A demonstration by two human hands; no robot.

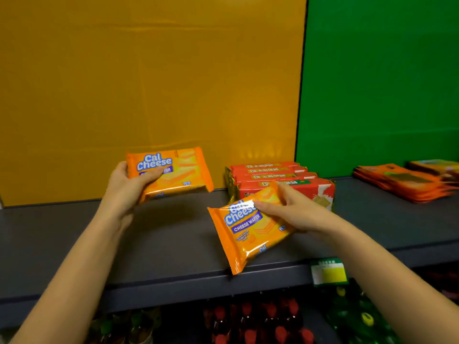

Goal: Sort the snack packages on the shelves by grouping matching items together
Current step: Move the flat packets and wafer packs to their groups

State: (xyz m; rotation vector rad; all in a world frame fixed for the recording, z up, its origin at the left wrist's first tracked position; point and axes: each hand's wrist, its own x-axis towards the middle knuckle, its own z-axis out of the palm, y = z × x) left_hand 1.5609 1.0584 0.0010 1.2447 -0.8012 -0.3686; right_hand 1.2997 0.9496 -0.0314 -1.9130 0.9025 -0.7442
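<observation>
My left hand (pixel 129 186) grips an orange Cal Cheese wafer pack (pixel 178 171) by its left end, held just above the dark grey shelf (pixel 173 244) near the orange back wall. My right hand (pixel 288 209) holds a second orange Cal Cheese pack (pixel 250 234), tilted, with its lower corner over the shelf's front edge. Directly behind my right hand stands a row of red cracker packs (pixel 270 173). A stack of flat orange-red snack pouches (pixel 402 182) lies on the shelf at the far right.
An orange panel (pixel 149 83) backs the left part of the shelf and a green panel (pixel 382 78) the right. A green and yellow price tag (pixel 329 271) hangs on the shelf's front lip. Bottles with red and green caps (pixel 260 321) stand on the level below.
</observation>
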